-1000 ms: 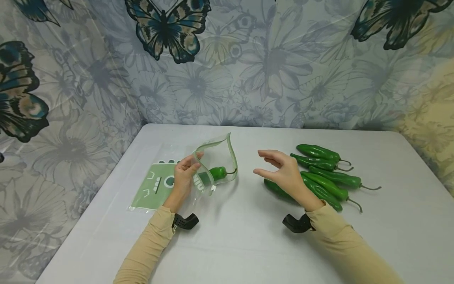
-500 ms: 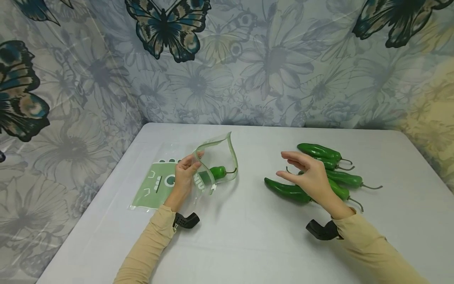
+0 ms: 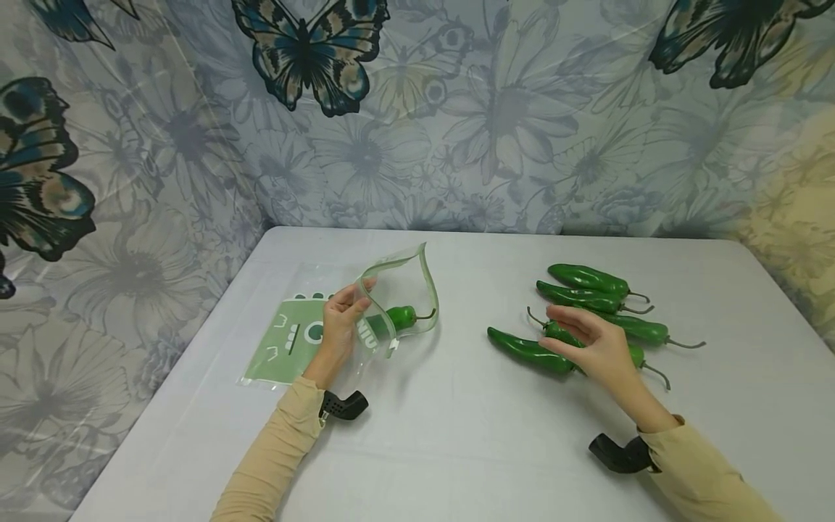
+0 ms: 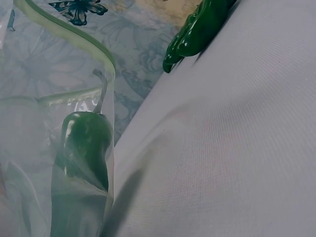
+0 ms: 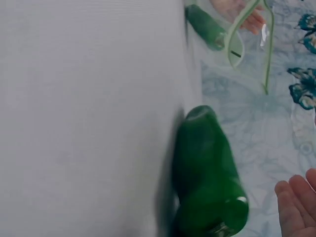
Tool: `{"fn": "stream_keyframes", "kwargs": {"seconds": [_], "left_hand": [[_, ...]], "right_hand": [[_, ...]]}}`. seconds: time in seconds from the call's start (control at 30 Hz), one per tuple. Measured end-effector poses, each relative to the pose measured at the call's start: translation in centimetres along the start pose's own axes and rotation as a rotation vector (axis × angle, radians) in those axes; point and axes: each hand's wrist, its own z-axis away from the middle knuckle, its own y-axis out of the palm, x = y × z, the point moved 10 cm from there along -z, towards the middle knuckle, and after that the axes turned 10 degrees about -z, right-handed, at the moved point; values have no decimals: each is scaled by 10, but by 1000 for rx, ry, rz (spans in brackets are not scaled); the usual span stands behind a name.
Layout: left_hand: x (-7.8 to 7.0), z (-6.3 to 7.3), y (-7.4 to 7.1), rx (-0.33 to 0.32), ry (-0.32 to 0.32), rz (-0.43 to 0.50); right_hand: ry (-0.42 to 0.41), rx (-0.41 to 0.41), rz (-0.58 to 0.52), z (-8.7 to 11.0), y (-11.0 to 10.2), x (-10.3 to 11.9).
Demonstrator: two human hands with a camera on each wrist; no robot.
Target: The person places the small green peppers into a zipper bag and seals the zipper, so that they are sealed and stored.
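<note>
My left hand [image 3: 338, 319] pinches the rim of a clear zip bag [image 3: 427, 279] and holds its mouth wide. Inside lies one green chili pepper [image 3: 400, 317], stem toward the opening; the left wrist view shows this pepper [image 4: 86, 143] through the plastic. Over on the right, my right hand [image 3: 596, 344] hovers at a cluster of green peppers, thumb and fingers apart. Closest to it is a pepper with its stem to the left [image 3: 562, 333], partly hidden behind the hand. Another long pepper [image 3: 528, 351] lies just in front. A large pepper [image 5: 207, 173] fills the middle of the right wrist view.
Under the left hand, a flat bag with a green printed face [image 3: 280, 341] lies on the white table [image 3: 424, 449]. Behind the right hand rest further peppers, including one at the back [image 3: 587, 278]. A butterfly-patterned cloth [image 3: 417, 159] hangs behind the table.
My right hand has moved to the right and slightly toward me, from the left side of the peppers to over them. The left hand and bag have stayed still.
</note>
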Motion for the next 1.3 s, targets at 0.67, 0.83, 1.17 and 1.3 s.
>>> {"fn": "stream_keyframes", "kwargs": {"seconds": [0.67,0.83,1.17,1.3], "left_hand": [[0,1,0,3,-1,25],[-1,1,0,8,3,23],[-1,1,1,6,-7,26],[-2,1,1,8,-1,21]], "right_hand": [[67,25,49,26,-14,-20],[93,26,69,28,-15,-23],[82,32,126,29,-14,-27],[77,36,154,30,-14,-29]]}}
